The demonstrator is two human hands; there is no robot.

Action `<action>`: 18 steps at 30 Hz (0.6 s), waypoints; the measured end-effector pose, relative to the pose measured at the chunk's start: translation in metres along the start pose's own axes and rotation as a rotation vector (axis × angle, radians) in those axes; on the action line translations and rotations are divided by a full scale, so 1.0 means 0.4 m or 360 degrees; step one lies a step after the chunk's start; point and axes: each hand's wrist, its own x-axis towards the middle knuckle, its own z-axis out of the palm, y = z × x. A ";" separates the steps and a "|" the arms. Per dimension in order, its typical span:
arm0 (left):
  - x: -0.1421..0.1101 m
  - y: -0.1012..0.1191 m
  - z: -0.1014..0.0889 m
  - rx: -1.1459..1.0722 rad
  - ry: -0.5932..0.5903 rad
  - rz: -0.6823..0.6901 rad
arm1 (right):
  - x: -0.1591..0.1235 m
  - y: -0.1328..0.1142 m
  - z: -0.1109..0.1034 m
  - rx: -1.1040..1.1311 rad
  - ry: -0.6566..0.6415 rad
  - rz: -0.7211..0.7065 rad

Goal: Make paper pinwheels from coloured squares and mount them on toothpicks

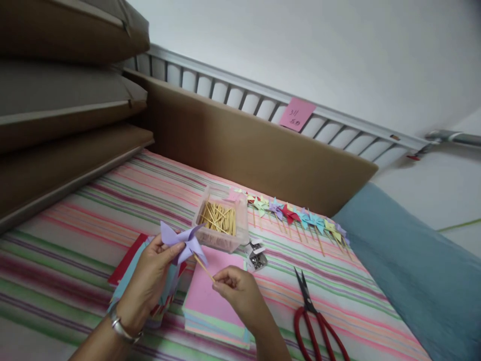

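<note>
Between my hands is a purple paper pinwheel (pixel 191 243) on a thin wooden stick (pixel 203 265). My left hand (pixel 158 263) pinches the paper head at its middle, thumb on the near side. Lower down, my right hand (pixel 235 286) grips the free end of the stick between thumb and fingertips. Beneath them lies a stack of square paper (pixel 216 296), pink on top with green and blue sheets below. Cut coloured paper (pixel 130 268), red and light blue, lies partly hidden under my left hand.
A clear plastic box (pixel 240 223) holds many wooden sticks. Beside it sits a small open case of metal pins (pixel 258 256). Red-handled scissors (pixel 310 311) lie at the right. Finished pinwheels (pixel 291 215) form a row before a brown board (pixel 244 145). Large cushioned slabs (pixel 67 100) rise at left.
</note>
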 end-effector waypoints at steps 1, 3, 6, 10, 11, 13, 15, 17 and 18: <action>0.000 0.000 -0.001 -0.0006 0.0008 0.0003 | 0.001 0.002 0.005 0.0001 -0.0009 0.0024; 0.001 0.000 -0.003 0.0015 0.0004 0.0003 | 0.005 0.004 0.013 0.0004 -0.0015 0.0064; 0.002 0.003 -0.005 0.0055 -0.0053 0.0030 | 0.010 -0.002 0.013 0.0043 0.0031 0.0083; 0.001 0.009 -0.001 0.0121 -0.0061 0.0067 | 0.014 -0.016 -0.003 0.0180 0.0123 0.0060; 0.000 0.009 0.001 0.0165 -0.0051 0.0055 | 0.014 -0.018 -0.007 0.0226 0.0145 0.0057; -0.004 0.005 0.004 0.0274 -0.0063 0.0017 | 0.016 -0.019 -0.012 0.0317 0.0199 0.0044; -0.008 -0.004 0.004 0.0393 -0.0079 -0.0013 | 0.018 -0.018 -0.013 0.0395 0.0246 0.0028; -0.010 -0.014 0.000 0.0491 -0.0074 -0.0023 | 0.020 -0.015 -0.011 0.0456 0.0282 0.0016; -0.009 -0.018 -0.003 0.0537 -0.0055 -0.0003 | 0.020 -0.015 -0.010 0.0481 0.0291 0.0014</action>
